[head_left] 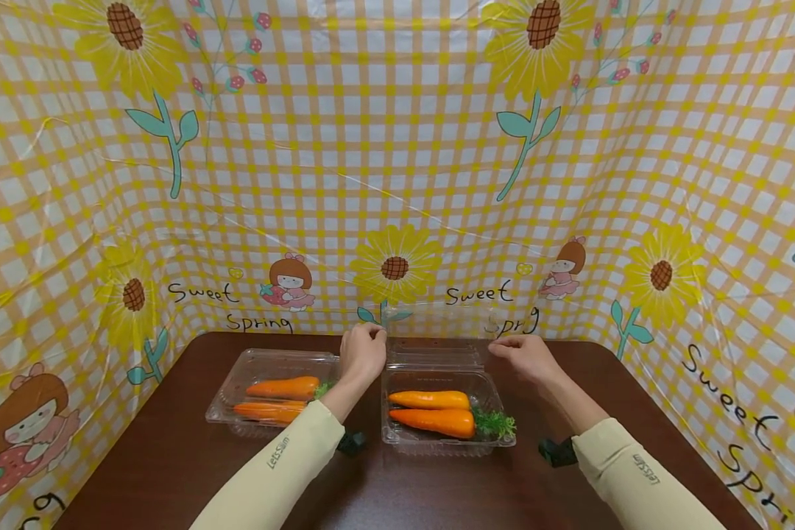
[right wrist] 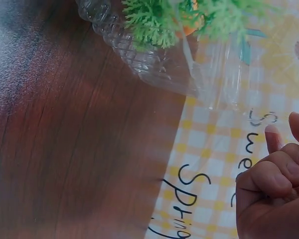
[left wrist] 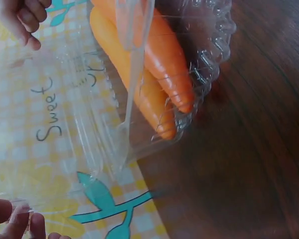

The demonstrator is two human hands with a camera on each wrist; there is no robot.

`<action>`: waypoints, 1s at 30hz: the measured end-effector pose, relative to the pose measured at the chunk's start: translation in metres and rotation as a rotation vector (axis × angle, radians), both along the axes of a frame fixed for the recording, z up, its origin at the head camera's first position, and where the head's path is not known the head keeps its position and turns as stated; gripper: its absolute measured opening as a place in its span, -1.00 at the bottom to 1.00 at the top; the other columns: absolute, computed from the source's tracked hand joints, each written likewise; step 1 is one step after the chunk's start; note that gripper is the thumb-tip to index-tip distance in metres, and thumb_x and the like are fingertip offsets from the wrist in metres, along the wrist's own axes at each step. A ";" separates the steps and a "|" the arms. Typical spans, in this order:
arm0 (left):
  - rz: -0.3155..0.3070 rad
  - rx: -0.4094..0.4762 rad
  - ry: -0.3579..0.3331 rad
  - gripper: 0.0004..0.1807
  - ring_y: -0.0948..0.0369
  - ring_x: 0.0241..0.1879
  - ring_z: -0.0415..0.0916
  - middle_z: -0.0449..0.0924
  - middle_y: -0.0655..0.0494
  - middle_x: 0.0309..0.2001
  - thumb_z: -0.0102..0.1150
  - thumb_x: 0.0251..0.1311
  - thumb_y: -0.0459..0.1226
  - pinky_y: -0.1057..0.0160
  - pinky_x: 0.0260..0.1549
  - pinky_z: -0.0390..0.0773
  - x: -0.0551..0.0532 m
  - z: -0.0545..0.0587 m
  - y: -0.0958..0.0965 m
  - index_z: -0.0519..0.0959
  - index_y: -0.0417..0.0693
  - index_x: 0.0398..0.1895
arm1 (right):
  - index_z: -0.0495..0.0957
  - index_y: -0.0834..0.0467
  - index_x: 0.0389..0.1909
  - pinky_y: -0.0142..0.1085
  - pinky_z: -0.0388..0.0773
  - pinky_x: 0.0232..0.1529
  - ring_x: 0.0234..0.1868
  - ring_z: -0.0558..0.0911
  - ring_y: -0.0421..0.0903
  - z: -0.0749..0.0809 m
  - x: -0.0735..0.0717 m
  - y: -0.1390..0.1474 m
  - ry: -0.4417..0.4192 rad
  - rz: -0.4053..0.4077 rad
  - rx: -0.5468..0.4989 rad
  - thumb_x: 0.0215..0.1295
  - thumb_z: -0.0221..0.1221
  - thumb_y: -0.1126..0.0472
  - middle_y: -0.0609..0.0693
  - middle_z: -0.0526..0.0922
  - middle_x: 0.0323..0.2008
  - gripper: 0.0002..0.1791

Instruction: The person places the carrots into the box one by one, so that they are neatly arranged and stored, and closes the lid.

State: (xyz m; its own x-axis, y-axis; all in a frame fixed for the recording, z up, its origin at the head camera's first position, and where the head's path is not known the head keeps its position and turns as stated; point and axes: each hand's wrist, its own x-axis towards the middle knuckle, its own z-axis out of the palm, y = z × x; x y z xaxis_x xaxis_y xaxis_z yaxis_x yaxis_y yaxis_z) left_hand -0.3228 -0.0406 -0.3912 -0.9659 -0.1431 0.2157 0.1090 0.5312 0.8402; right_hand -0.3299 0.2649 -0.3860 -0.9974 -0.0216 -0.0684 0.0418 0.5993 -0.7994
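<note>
A clear plastic clamshell box (head_left: 437, 449) stands with its lid up, two orange carrots (head_left: 433, 421) with a green leafy top (right wrist: 154, 25) lying in its base. The transparent lid (head_left: 437, 357) rises at the back of the base, between my hands. My left hand (head_left: 364, 352) pinches the lid's left edge between thumb and fingers. At the opposite edge, my right hand (head_left: 528, 358) pinches the lid with thumb and forefinger; its other fingers are curled in the right wrist view.
Left of my left hand sits a second clear clamshell box (head_left: 221, 412), also with carrots (head_left: 285, 386) inside; my left forearm overlaps its right end. The dark wooden table (head_left: 424, 493) meets a checked, sunflower-printed cloth (head_left: 397, 177) at the back and sides.
</note>
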 end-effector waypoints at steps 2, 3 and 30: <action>-0.007 -0.035 0.015 -0.71 0.18 -0.64 0.35 0.66 0.03 -0.25 0.07 0.48 -0.19 0.22 -0.58 0.35 0.004 0.002 -0.002 0.72 -0.06 0.04 | 0.55 0.27 0.26 -0.25 0.38 -0.48 -0.57 0.31 -0.16 0.002 0.003 0.000 0.003 0.008 -0.019 0.48 0.14 -0.03 0.29 0.61 0.06 -0.47; -0.014 -0.051 0.019 -0.72 0.18 -0.65 0.36 0.67 0.03 -0.25 0.07 0.48 -0.19 0.22 -0.60 0.34 0.006 0.003 -0.002 0.72 -0.06 0.03 | 0.55 0.27 0.26 -0.25 0.36 -0.51 -0.62 0.25 -0.18 0.003 0.004 0.000 0.003 0.011 -0.025 0.48 0.15 -0.03 0.29 0.61 0.07 -0.47; -0.164 -0.471 0.084 -0.84 0.02 0.04 0.48 0.61 0.05 -0.03 0.28 0.33 -0.15 -0.02 -0.23 0.58 0.075 -0.006 -0.024 0.76 0.04 -0.14 | 0.63 0.25 0.12 -0.32 0.40 -0.51 -0.56 0.41 -0.13 -0.013 0.050 0.011 0.155 0.142 0.107 0.37 0.28 0.14 0.04 0.50 -0.50 -0.62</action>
State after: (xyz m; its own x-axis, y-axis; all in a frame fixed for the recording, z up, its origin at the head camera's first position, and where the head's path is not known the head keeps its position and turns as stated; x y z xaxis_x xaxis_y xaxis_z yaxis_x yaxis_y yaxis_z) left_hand -0.2483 -0.0644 -0.3972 -0.9441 0.1408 0.2982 0.2797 0.8207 0.4981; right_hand -0.2801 0.2759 -0.3990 -0.9836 -0.1637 0.0763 -0.1678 0.6723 -0.7210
